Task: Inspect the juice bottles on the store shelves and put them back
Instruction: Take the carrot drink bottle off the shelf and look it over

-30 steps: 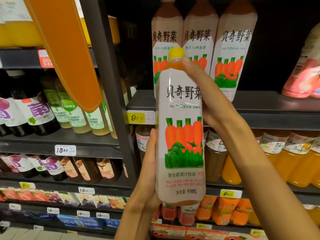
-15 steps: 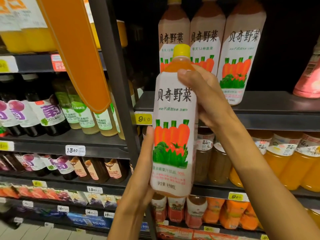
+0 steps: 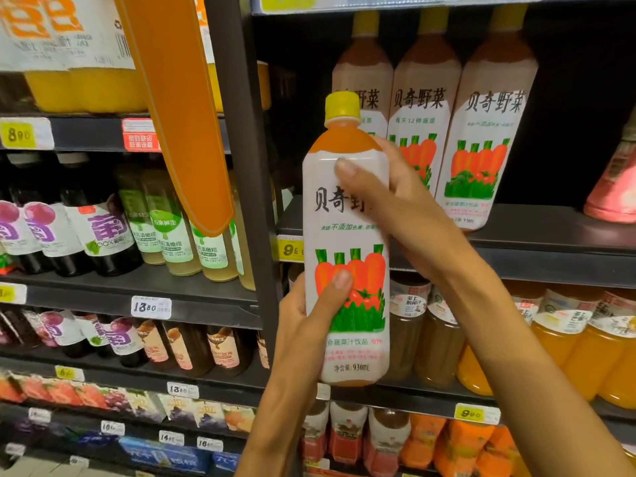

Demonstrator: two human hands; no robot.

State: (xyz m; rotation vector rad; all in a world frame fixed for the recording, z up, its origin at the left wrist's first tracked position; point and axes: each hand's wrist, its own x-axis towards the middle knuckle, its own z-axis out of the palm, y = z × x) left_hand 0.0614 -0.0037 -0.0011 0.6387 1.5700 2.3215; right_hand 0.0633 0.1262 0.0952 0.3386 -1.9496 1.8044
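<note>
A tall carrot juice bottle (image 3: 347,235) with a yellow cap, white label and carrot picture stands upright in mid-air before the shelves. My left hand (image 3: 303,325) grips its lower part, thumb across the carrot picture. My right hand (image 3: 399,204) grips its upper part from the right, thumb lying over the label's black characters. Behind it, three matching bottles (image 3: 492,132) stand in a row on the dark shelf (image 3: 550,235).
A dark upright post (image 3: 247,166) divides the shelving. An orange hanging sign (image 3: 179,115) juts out at the left. Grape and green-labelled bottles (image 3: 103,232) fill the left shelves; orange drink bottles (image 3: 568,346) sit lower right. A pink bottle (image 3: 616,187) stands at far right.
The bottle has turned slightly and my left thumb has come round onto its front. My right thumb has slid over the label. The view has shifted so the shelves sit lower and further right.
</note>
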